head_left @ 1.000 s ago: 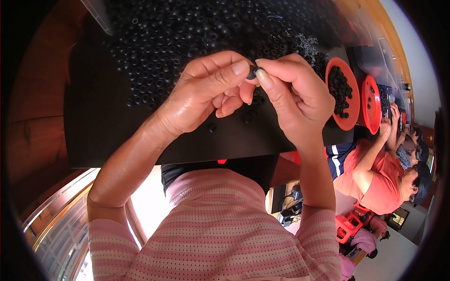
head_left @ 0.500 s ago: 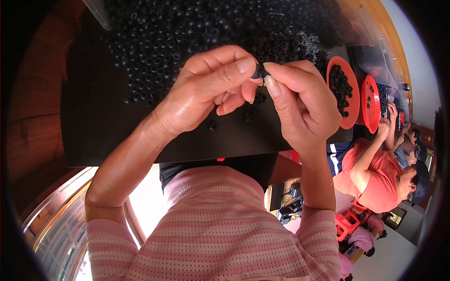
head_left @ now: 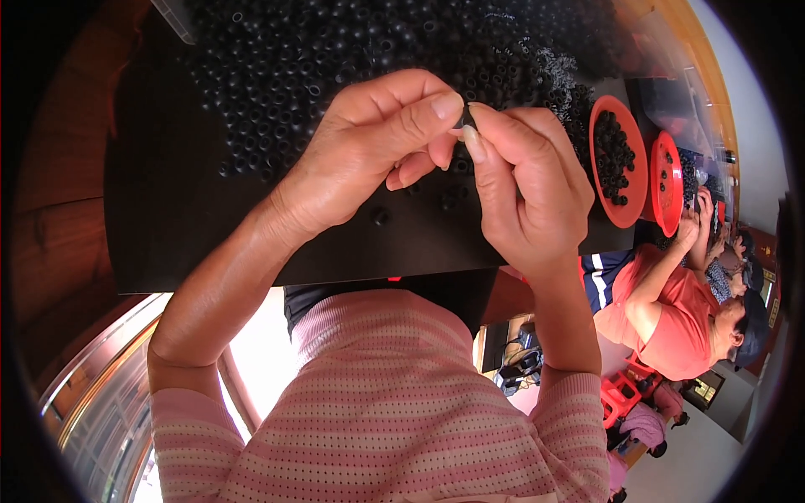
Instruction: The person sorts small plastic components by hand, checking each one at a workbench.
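Between the left hand (head_left: 360, 147) and right hand (head_left: 541, 172), both pinched narrow, a small black piece (head_left: 468, 118) sits at the fingertips (head_left: 447, 106); light, even pressure from both sides should keep it from slipping.

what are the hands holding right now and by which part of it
A small black piece, pinched at the fingertips of the left hand and right hand. Fingers cover most of it, so which part each grips cannot be told.

Black rings (head_left: 327, 50), black tabletop (head_left: 193, 210), orange-red bowls (head_left: 639, 163), pink-and-cream striped shirt (head_left: 394, 386), dark-dotted
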The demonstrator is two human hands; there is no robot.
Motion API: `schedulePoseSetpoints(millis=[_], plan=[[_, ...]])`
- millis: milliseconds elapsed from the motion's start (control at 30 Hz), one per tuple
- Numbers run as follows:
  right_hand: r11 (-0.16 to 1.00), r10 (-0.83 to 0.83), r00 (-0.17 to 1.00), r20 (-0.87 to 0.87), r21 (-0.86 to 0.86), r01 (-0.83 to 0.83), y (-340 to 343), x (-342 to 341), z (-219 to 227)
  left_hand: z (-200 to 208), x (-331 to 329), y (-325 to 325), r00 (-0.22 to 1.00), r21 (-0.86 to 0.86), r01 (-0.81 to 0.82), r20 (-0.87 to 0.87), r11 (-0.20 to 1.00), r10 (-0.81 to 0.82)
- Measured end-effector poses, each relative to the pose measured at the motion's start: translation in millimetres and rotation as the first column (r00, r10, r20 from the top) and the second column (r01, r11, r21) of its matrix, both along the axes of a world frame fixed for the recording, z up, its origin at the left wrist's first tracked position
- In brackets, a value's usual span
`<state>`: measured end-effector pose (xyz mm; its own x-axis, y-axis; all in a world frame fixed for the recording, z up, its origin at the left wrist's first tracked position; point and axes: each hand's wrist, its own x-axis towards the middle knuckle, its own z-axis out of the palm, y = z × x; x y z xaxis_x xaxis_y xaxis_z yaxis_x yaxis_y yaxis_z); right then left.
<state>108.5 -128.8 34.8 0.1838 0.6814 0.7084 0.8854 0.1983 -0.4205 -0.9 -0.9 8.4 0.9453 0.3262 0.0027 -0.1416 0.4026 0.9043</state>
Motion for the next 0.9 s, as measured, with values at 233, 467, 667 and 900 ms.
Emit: schedulePoseSetpoints(millis=[233, 467, 667, 900], plan=[[1.000, 0.010, 0.997, -0.075, -0.005, -0.011, -2.1, 2.8, -2.6, 0.0, -0.2, 3.8, 0.998, -0.026, 0.053, -0.015, 0.998, -0.054], [0.980, 0.128, 0.886, -0.446, -0.080, -0.182, -6.5, 11.4, 2.9, 7.3, -1.6, 7.3, 0.986, -0.081, 0.158, -0.041, 0.984, -0.161], [0.942, 0.239, 0.936, -0.258, -0.171, -0.288, -6.3, 22.5, 10.6, 8.5, -2.6, 6.8, 0.976, -0.214, 0.203, -0.033, 0.956, -0.215], [0.940, 0.197, 0.928, -0.318, -0.207, -0.270, -13.4, 12.2, 14.5, 5.8, -4.3, 4.2, 0.949, -0.264, 0.276, -0.078, 0.924, -0.305]])
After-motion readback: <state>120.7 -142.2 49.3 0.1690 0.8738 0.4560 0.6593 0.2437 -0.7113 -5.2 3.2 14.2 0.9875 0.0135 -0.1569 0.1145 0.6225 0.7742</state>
